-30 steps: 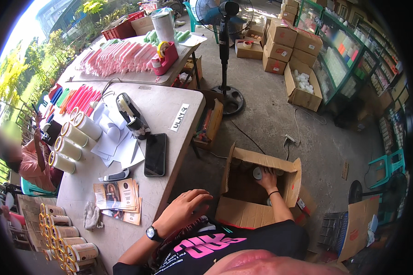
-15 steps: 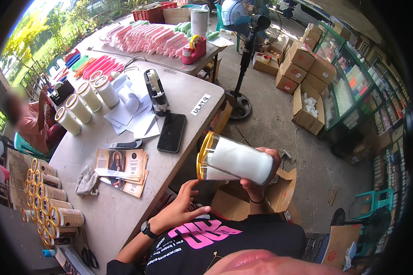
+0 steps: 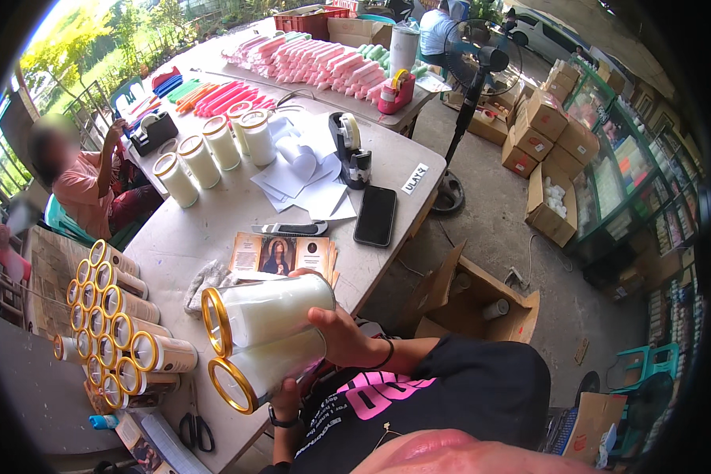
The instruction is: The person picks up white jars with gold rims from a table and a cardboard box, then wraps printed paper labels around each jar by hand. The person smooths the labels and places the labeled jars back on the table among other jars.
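My right hand (image 3: pixel 330 332) grips a white candle jar with a gold rim (image 3: pixel 265 314), lying on its side in the air near the table's front edge. My left hand (image 3: pixel 286 399) holds a second such jar (image 3: pixel 265 370) just below and against the first. Behind them on the table (image 3: pixel 174 268) are a grey cloth (image 3: pixel 207 288), printed labels with a picture (image 3: pixel 280 254), a box cutter (image 3: pixel 291 228) and a black phone (image 3: pixel 375 216). Several upright jars (image 3: pixel 221 142), white paper sheets (image 3: pixel 300 193) and a tape dispenser (image 3: pixel 347 150) stand or lie further back.
Stacked gold-rimmed jars (image 3: pixel 126 332) and scissors (image 3: pixel 196 433) are at left. A person (image 3: pixel 95 182) sits across the table, another (image 3: pixel 438 35) farther back. An open carton (image 3: pixel 521 304), standing fan (image 3: pixel 474 79) and boxes (image 3: pixel 545 118) occupy the right. Pink bundles (image 3: pixel 308 63) cover the back table.
My right hand has come up out of the carton and moved left over the table's edge with a jar. A second jar now lies below it, with my left hand closed on it.
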The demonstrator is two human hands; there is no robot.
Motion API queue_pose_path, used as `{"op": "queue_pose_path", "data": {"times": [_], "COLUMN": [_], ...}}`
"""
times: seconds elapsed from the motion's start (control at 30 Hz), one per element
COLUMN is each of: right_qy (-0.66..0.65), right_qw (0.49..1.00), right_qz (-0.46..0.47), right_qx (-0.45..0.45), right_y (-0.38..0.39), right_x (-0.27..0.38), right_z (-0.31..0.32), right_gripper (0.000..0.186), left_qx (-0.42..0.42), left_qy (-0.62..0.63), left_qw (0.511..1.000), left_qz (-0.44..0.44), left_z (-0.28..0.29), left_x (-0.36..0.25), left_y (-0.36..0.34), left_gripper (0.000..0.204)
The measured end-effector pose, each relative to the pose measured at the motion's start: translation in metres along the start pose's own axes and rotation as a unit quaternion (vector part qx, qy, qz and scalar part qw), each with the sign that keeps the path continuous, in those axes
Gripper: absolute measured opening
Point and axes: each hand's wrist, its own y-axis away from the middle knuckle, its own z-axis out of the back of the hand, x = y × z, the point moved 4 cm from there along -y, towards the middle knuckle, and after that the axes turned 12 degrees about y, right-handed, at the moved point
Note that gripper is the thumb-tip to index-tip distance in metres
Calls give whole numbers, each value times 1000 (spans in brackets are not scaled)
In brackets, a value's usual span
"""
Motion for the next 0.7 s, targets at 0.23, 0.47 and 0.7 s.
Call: {"op": "queue_pose_path", "data": {"times": [0.23, 0.47, 0.7], "right_qy": [228, 429, 446], "right_qw": [924, 821, 862], "right_qz": [-149, 47, 91], "right_qx": [268, 374, 222], "right_y": [-26, -45, -129], "right_x": [-15, -4, 0], "right_z": [-1, -27, -31], "right_gripper": [79, 110, 112], "left_qx": [-53, 75, -54], "left_qy": [-86, -112, -120], "left_qw": [994, 989, 982], "left_qz": [33, -63, -133], "left_z": [65, 55, 68], "left_x": [-50, -74, -65], "left_y": [11, -29, -44], "left_gripper": [96, 96, 91]}}
